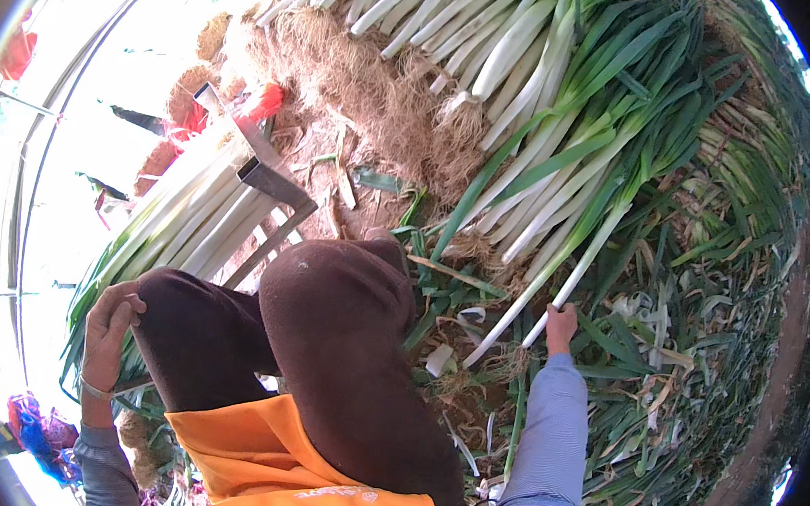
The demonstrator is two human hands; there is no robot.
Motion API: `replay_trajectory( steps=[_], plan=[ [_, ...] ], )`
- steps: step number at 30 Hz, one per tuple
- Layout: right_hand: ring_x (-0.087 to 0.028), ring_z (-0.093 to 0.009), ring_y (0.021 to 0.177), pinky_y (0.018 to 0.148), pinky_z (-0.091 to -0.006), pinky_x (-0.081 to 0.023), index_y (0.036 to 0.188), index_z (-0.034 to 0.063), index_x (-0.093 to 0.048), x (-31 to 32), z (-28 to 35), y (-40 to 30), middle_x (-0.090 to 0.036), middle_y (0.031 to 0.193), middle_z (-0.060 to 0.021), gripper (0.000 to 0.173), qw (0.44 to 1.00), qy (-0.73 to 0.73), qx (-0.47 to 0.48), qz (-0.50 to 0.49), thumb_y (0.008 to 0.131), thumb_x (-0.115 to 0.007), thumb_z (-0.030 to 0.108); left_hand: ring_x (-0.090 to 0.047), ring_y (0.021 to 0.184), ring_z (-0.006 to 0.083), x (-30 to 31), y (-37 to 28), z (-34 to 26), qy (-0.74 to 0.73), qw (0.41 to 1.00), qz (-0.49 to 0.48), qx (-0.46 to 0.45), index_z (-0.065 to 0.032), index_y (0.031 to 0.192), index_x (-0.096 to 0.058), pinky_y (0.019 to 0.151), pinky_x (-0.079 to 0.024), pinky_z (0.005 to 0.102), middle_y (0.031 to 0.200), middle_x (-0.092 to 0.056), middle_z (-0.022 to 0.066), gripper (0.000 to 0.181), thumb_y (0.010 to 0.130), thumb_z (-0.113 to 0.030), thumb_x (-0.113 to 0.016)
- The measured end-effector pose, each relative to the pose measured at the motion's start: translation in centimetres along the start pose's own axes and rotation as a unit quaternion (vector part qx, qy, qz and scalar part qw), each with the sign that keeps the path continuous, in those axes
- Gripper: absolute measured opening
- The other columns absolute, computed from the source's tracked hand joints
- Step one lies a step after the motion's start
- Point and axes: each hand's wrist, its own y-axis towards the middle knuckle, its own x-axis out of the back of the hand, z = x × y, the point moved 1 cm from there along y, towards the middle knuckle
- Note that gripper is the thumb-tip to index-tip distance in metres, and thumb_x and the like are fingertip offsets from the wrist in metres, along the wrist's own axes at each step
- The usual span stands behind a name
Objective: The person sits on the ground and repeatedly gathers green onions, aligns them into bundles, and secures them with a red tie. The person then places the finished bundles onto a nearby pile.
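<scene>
My right hand is closed around the white stem of a leek near its roots; the green leaves run up and right onto a large heap of leeks. Another white stem lies just left of it. My left hand rests by my left knee with its fingers curled, and holds nothing that I can see. Beyond that knee, a bundle of leeks lies in a metal frame, white ends up and right, green leaves towards my left hand.
Cut leaves and peelings cover the ground on the right. Fine brown roots hang from the heap's white ends. Red plastic lies beyond the frame. A blue and red net-like bundle sits at lower left. Bright metal rails stand at far left.
</scene>
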Motion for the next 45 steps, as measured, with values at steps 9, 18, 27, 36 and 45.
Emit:
replay_trajectory(
  steps=[9, 18, 27, 36, 45],
  plan=[
    [-0.056, -0.028, 0.073, 0.062, -0.0405, -0.046, 0.132, -0.0099, -0.026, -3.4, -1.5, -5.4, -0.053, 0.094, -0.0222, 0.057, 0.991, 0.128, -0.04, -0.016, 0.09, -0.05, 0.021, -0.048, 0.079, 0.0052, -0.3, 0.6, 2.1, 0.011, 0.999, -0.034, -0.007, -0.0039, 0.115, -0.062, 0.069, -0.038, 0.0212, 0.085, -0.055, -0.0027, 0.024, 0.098, -0.018, -0.053],
    [-0.064, -0.035, 0.078, 0.07, -0.0455, -0.05, 0.101, -0.0071, -0.057, -8.4, 1.0, -12.0, -0.062, 0.091, -0.0215, 0.037, 0.961, 0.251, -0.11, 0.032, 0.082, -0.068, 0.023, -0.049, 0.079, 0.0043, 0.4, -0.6, 3.1, -0.012, 0.997, -0.069, -0.015, -0.0047, 0.112, -0.063, 0.068, -0.037, 0.0205, 0.084, -0.056, -0.0033, 0.022, 0.097, -0.018, -0.054],
    [-0.059, -0.021, 0.076, 0.069, -0.0368, -0.047, 0.106, -0.007, -0.058, -3.2, 2.8, -13.9, -0.062, 0.089, -0.0111, 0.045, 0.916, 0.374, -0.097, 0.105, 0.078, -0.074, 0.024, -0.052, 0.077, 0.0063, -0.1, -0.3, 3.7, -0.032, 0.996, -0.069, -0.055, -0.0041, 0.109, -0.063, 0.068, -0.041, 0.0218, 0.083, -0.058, -0.0018, 0.02, 0.096, -0.016, -0.054],
    [-0.058, -0.015, 0.064, 0.058, -0.0281, -0.051, 0.107, 0.0023, -0.05, 18.5, 5.1, -24.7, -0.06, 0.083, -0.0065, 0.029, 0.876, 0.42, -0.126, 0.203, 0.091, -0.06, 0.024, -0.061, 0.082, 0.0119, -14.0, -1.8, -14.4, -0.246, 0.934, 0.206, -0.158, 0.0008, 0.113, -0.061, 0.077, -0.051, 0.0257, 0.096, -0.065, 0.0065, 0.024, 0.095, -0.015, -0.057],
    [-0.061, -0.017, 0.067, 0.061, -0.0306, -0.051, 0.119, -0.0011, -0.052, 25.0, 8.2, -41.7, -0.06, 0.083, -0.0069, 0.046, 0.884, 0.337, -0.161, 0.28, 0.081, -0.065, 0.02, -0.063, 0.077, 0.0214, -46.1, -10.2, -13.3, -0.372, 0.797, 0.41, 0.242, -0.0023, 0.107, -0.054, 0.066, -0.054, 0.0428, 0.09, -0.062, 0.0107, 0.051, 0.081, -0.041, -0.075]
  ],
)
